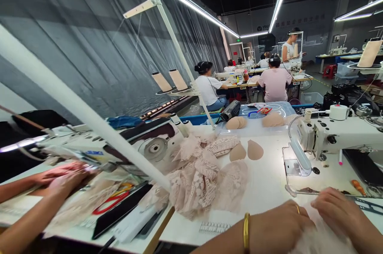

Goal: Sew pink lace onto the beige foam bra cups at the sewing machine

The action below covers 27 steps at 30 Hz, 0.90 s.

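At the lower right, my left hand (279,222), with a gold bangle and a ring, is closed on a pale, sheer piece of fabric (321,240). My right hand (338,208) grips the same fabric from the other side, its fingers bent; part of the cloth is hidden beneath both hands. Just beyond them stands a white sewing machine (338,132), its needle area lit. To the left lies a heap of beige lace (194,178). Two beige cup-shaped pieces (255,149) rest flat behind the lace.
At far left, a co-worker's hands (64,176) work at another sewing machine (119,146). Red-handled scissors (110,202) lie nearby. A slanting white pole (89,114) crosses the view. A phone (363,166), an orange-handled tool (358,187) and a printed ruler (215,228) are on my table.
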### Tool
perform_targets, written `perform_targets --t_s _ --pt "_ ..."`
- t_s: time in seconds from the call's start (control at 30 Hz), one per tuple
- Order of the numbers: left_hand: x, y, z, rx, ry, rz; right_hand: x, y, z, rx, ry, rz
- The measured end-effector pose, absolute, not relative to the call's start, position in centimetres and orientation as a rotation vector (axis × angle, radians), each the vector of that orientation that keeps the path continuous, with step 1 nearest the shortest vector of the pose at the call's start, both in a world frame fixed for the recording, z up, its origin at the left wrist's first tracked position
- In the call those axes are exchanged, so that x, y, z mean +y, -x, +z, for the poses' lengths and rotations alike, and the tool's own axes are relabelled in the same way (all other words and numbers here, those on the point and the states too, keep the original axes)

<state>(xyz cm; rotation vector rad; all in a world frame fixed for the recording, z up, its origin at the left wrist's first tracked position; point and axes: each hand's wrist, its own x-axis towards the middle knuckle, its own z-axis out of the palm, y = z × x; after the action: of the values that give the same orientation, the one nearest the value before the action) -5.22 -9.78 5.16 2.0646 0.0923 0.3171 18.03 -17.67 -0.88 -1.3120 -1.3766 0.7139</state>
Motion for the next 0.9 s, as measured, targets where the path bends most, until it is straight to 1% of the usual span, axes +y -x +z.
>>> perform_targets --t_s 0.03,0.1,0.13,0.17,0.23,0.5,0.7,0.9 --pt "-8.7 4.9 4.7 0.046 -2.295 0.309 -16.2 -18.9 -0.4 -1.482 1.276 0.678" --pt "-6.3 4.0 3.9 0.025 -2.607 0.288 -13.2 -20.4 0.3 -2.187 1.155 0.385" --pt "-5.2 3.5 3.5 0.022 -2.681 0.247 -11.9 -21.0 0.5 -2.317 1.149 0.225" --pt "-4.2 3.1 3.2 0.027 -2.707 0.209 -10.9 -21.4 0.5 -2.362 1.139 0.184" --pt "-2.8 2.6 2.9 0.054 -2.682 0.183 -10.0 -22.1 0.3 -2.363 1.159 0.14" --pt "-4.0 2.1 2.0 0.339 -2.594 0.305 -10.8 -22.6 0.3 -2.345 1.324 0.276" --pt "-4.5 1.3 1.0 0.404 -2.532 0.42 -10.2 -22.8 0.0 -2.211 1.388 0.265" --pt "-4.6 1.0 1.2 0.408 -2.526 0.446 -10.1 -23.2 -0.4 -2.137 1.442 0.24"
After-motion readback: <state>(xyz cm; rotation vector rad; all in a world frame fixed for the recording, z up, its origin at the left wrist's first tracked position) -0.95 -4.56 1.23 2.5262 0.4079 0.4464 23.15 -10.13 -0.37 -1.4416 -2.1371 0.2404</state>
